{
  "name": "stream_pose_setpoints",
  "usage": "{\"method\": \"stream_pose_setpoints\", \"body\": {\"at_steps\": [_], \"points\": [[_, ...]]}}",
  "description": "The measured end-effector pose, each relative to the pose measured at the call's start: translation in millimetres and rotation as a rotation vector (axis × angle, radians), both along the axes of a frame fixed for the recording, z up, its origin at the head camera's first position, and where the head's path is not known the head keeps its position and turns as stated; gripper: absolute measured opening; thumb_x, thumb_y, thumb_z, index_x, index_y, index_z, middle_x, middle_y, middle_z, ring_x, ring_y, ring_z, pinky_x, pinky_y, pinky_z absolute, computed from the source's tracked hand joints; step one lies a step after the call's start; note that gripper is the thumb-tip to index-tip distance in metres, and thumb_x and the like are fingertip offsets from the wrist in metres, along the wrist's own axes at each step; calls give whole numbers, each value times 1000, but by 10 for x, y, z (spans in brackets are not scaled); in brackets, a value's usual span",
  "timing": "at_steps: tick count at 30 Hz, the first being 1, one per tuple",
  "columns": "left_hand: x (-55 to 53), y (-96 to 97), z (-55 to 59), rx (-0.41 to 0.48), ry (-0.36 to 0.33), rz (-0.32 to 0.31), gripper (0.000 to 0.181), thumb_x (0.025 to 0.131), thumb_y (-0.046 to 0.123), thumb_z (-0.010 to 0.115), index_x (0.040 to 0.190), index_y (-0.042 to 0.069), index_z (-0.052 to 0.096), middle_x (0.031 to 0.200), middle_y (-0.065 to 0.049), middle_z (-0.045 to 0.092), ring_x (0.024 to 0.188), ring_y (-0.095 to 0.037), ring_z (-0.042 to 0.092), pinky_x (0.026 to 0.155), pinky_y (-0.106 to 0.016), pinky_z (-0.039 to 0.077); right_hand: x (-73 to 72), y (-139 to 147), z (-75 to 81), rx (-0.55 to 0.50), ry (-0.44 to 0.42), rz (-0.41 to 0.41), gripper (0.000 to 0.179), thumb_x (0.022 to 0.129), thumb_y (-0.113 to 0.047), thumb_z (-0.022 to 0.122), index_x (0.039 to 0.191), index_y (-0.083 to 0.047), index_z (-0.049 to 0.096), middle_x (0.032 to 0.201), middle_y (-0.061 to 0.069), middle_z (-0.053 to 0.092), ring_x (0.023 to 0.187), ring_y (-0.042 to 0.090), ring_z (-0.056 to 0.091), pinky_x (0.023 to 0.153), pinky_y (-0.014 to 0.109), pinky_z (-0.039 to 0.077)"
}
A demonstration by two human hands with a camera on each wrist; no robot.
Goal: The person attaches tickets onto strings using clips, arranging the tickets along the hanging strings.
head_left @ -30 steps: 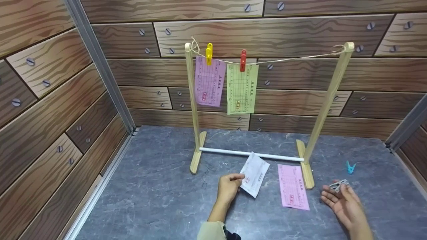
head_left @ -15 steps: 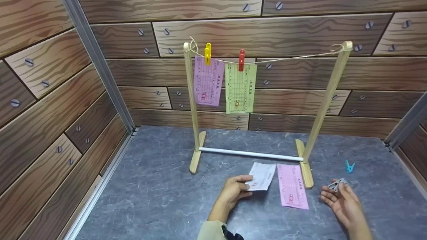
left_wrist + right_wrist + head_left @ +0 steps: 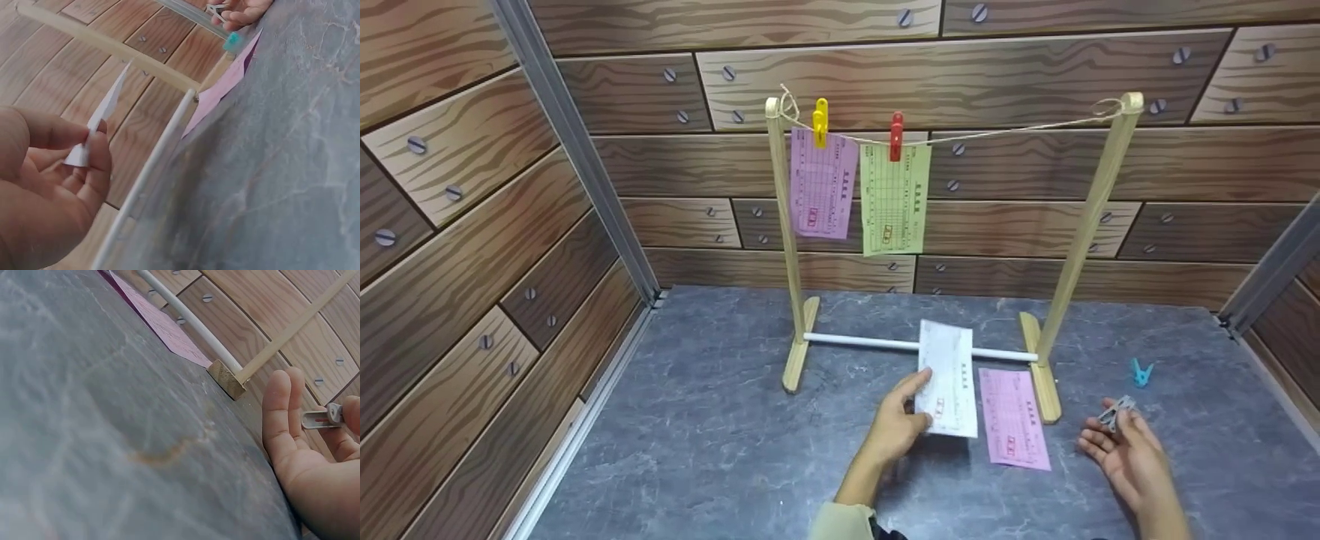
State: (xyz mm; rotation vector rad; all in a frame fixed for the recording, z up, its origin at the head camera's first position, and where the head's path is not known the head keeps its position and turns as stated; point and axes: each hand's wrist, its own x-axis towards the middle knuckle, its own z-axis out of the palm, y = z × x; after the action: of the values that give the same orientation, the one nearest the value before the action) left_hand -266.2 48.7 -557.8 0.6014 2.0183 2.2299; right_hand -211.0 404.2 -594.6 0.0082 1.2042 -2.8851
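My left hand (image 3: 896,424) pinches a white printed slip (image 3: 949,375) by its left edge, lifted off the table in front of the stand's white crossbar. In the left wrist view the slip (image 3: 107,109) shows nearly edge-on between thumb and fingers. My right hand (image 3: 1132,457) holds a grey clothespin (image 3: 1117,412) between thumb and fingers, low at the right. The right wrist view shows that clothespin (image 3: 323,417) end-on, with two fingers extended away from it. Between the hands, a pink slip (image 3: 1014,420) lies on the table, against the stand's right foot. A blue clothespin (image 3: 1141,373) lies beyond the right hand.
A wooden stand (image 3: 1084,247) with a sagging string (image 3: 997,136) rises behind the hands. A yellow clothespin (image 3: 820,124) holds a purple slip (image 3: 823,184) on the string; a red clothespin (image 3: 896,136) holds a green slip (image 3: 895,199). Wood-patterned panels (image 3: 960,82) enclose the table.
The white slip, tilted at first and then dipped, has turned upright with its printed face toward me. My left hand has shifted slightly right. The right hand stays in place with the clothespin.
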Motion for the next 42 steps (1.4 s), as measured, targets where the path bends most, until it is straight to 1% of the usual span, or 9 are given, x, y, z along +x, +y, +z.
{"method": "stream_pose_setpoints", "body": {"at_steps": [4,7,12,14,22,26,29,37,42], "points": [[33,-72,87,-70,109,15,71,74,-21,49,144,-8,49,149,-24,43,112,-24,55,81,-27,53,-3,-58,14,44,-98,-27,30,105,-32,47,116,-20,72,96,9,64,87,22,64,82,37,56],[32,-111,162,-106,128,20,73,74,-22,48,144,-7,49,150,-24,42,115,-27,54,82,-29,54,16,-78,17,33,-154,-28,33,104,-35,47,111,-22,76,94,8,62,85,21,63,82,37,56],[-53,-105,357,-138,172,-4,76,72,-23,48,145,-6,48,151,-23,41,130,-32,46,89,-31,53,36,-43,51,-25,-228,-36,42,105,-39,40,107,-19,77,93,6,60,83,21,61,84,38,55],[-104,-97,466,-129,197,-14,76,71,-23,48,145,-6,48,151,-23,41,129,-33,47,89,-31,53,28,-27,68,-31,-244,-31,45,107,-39,37,106,-18,77,93,5,59,83,20,60,85,38,55],[-315,-57,942,-57,295,-54,77,73,-24,50,147,-7,44,150,-21,41,125,-29,51,90,-31,54,-6,-40,102,48,-228,-61,35,108,-31,44,103,-18,76,93,5,61,76,18,57,81,37,56],[-386,-32,1200,-50,324,-57,77,75,-25,51,149,-4,43,153,-16,39,121,-24,53,81,-31,57,-13,-59,100,76,-165,-85,30,108,-20,45,102,-11,73,91,7,64,72,18,57,79,36,57],[-435,0,1370,-43,352,-59,77,77,-25,51,150,-4,42,153,-15,38,117,-21,54,77,-30,57,-10,-66,106,94,-159,-110,26,107,-15,47,99,-10,72,90,8,64,70,17,57,78,36,58],[-549,101,1698,20,459,-60,73,77,-26,50,148,-8,42,152,-21,39,115,-19,55,84,-32,56,1,-51,109,88,-152,-101,30,106,-11,49,101,-14,78,86,4,64,68,16,55,76,35,58],[-595,138,1836,64,482,-60,71,79,-25,51,148,-8,43,152,-21,39,112,-19,56,80,-30,56,-17,-58,109,92,-146,-122,27,104,-6,50,100,-11,77,83,4,60,66,14,53,75,34,58]]}}
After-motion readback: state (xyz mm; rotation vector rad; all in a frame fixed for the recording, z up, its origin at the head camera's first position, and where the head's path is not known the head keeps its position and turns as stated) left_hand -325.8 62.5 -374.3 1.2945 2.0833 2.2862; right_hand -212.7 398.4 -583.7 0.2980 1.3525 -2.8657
